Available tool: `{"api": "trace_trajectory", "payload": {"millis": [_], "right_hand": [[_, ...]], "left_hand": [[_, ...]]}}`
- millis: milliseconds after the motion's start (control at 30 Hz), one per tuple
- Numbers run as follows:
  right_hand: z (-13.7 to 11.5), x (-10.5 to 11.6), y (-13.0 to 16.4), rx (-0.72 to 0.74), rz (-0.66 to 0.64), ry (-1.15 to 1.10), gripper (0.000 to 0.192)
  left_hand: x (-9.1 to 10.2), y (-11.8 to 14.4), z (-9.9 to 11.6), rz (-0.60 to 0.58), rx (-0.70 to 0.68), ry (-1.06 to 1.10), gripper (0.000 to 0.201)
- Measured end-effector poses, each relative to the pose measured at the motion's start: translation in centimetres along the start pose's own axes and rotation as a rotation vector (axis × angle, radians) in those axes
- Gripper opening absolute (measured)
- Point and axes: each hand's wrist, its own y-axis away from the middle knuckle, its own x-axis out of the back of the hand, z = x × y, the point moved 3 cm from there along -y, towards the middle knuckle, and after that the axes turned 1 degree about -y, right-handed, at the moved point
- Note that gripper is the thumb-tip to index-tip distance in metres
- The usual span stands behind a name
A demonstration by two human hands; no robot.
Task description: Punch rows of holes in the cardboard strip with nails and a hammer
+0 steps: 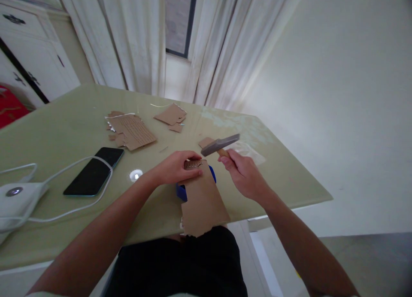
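My right hand (243,171) is closed round the wooden handle of a hammer (222,145), whose grey metal head is raised above the table and slightly blurred. My left hand (178,167) grips the far end of a brown cardboard piece (204,198), thumb on top and fingers along the far edge. Small holes in rows mark the cardboard between thumb and fingers. A short dark line shows beside the thumb; I cannot tell what it is. Under the cardboard lies a blue object (181,193), mostly hidden. The cardboard's near end overhangs the table edge above my lap.
A punched cardboard piece (131,131), cardboard scraps (170,115) and another scrap (206,141) lie on the greenish table (277,177). To the left are a black phone (93,172), a white cable (80,209) and a white power strip (19,198). Curtains (135,39) hang behind.
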Motion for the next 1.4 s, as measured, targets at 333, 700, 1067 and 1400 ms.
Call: {"api": "trace_trajectory", "payload": {"millis": [333, 700, 1067, 1400], "right_hand": [[0.2, 1.0, 0.5, -0.028, 0.148, -0.185, 0.036], [1.0, -2.3, 0.2, 0.001, -0.073, 0.126, 0.030], [1.2, -1.7, -0.4, -0.030, -0.132, -0.184, 0.034], [7.5, -7.8, -7.4, -0.323, -0.198, -1.491, 0.039]], "left_hand": [[0.1, 0.0, -0.1, -0.036, 0.041, 0.019, 0.054], [-0.1, 0.1, -0.2, -0.055, 0.056, 0.056, 0.050], [-0.2, 0.2, -0.1, -0.052, 0.061, 0.050, 0.046], [3.0, 0.4, -3.5, 0.269, 0.309, 0.023, 0.053]]}}
